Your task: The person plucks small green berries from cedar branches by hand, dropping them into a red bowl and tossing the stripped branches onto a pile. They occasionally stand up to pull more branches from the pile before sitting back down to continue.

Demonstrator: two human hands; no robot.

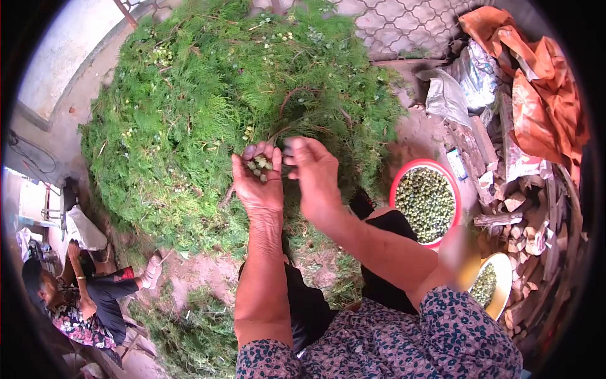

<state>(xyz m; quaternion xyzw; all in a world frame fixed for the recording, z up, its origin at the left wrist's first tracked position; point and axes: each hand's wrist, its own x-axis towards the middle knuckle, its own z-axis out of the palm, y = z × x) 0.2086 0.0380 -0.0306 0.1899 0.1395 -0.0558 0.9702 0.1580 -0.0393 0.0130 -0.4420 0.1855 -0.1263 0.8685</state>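
Observation:
My left hand [260, 189] is turned palm up and cupped around a few small green seed cones [259, 165]. Close beside it on the right, my right hand [317, 177] has its fingers curled in with the tips together; they are blurred, and anything between them cannot be made out. Both hands are over the near edge of a large heap of green evergreen branches [170, 120], which carries clusters of pale cones.
To the right stands a red-rimmed basin [392, 194] full of green cones. Nearer me is a yellow basin [507, 278] with more cones. Firewood [514, 227], sacks [476, 69] and an orange tarp [543, 95] line the right side. Another person [79, 309] sits at lower left.

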